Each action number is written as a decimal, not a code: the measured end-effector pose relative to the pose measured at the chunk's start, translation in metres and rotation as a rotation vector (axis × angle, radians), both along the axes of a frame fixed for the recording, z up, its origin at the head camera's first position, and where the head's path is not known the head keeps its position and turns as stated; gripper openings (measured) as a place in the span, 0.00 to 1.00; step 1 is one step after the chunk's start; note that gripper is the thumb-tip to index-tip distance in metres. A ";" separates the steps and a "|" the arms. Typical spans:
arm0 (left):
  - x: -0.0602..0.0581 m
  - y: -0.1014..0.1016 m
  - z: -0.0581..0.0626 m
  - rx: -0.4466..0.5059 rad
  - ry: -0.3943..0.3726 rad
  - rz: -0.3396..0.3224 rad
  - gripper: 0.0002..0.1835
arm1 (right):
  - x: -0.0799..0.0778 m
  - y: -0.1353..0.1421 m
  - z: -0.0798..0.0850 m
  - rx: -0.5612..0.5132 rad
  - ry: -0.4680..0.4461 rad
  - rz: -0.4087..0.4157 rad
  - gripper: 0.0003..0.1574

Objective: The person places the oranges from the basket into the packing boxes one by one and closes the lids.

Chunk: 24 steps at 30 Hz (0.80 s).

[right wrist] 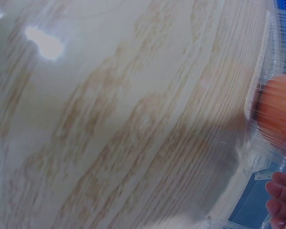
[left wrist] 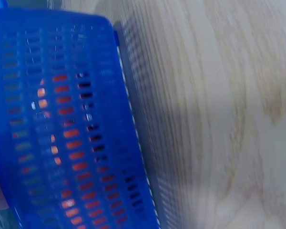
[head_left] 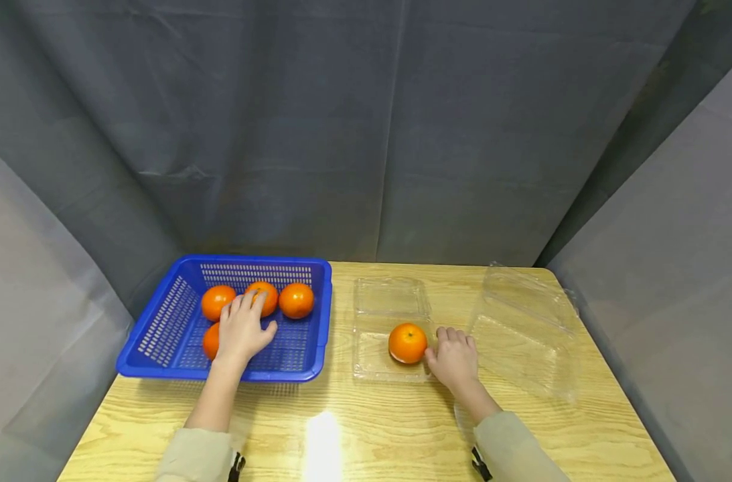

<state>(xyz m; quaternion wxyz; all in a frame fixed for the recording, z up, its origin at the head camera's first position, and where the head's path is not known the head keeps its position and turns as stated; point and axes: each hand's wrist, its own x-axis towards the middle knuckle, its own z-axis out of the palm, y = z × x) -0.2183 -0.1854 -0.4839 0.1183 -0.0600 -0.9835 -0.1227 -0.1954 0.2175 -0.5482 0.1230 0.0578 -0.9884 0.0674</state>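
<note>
My left hand [head_left: 243, 333] reaches into the blue plastic basket [head_left: 326, 314], its fingertips over an orange [head_left: 268, 300] at the back and the thumb held apart. Other oranges lie around it: one [head_left: 296, 300] to the right, one [head_left: 217, 301] to the left, and one [head_left: 211, 340] partly behind the hand. In the left wrist view, orange colour shows through the slots of the basket wall [left wrist: 100, 124]. A single orange [head_left: 408, 343] sits in the open clear plastic clamshell box [head_left: 366, 365]. My right hand [head_left: 454, 358] is at that box's right edge, thumb close to the orange, fingers loosely bent.
More clear plastic packaging [head_left: 522, 335] stands on the right of the wooden table [head_left: 390, 435], partly behind the right forearm. A grey curtain [head_left: 366, 134] hangs behind the table's far edge.
</note>
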 end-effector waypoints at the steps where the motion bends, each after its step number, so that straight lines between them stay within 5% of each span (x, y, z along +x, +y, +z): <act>1: 0.000 -0.004 -0.001 0.006 -0.012 0.017 0.33 | 0.000 0.000 0.000 0.000 0.003 0.000 0.28; 10: 0.006 -0.035 -0.005 0.048 -0.113 0.146 0.35 | 0.000 0.000 0.000 0.005 -0.017 -0.011 0.29; 24: 0.011 -0.048 -0.008 0.110 -0.320 0.212 0.39 | 0.000 -0.001 0.002 0.010 -0.023 -0.010 0.30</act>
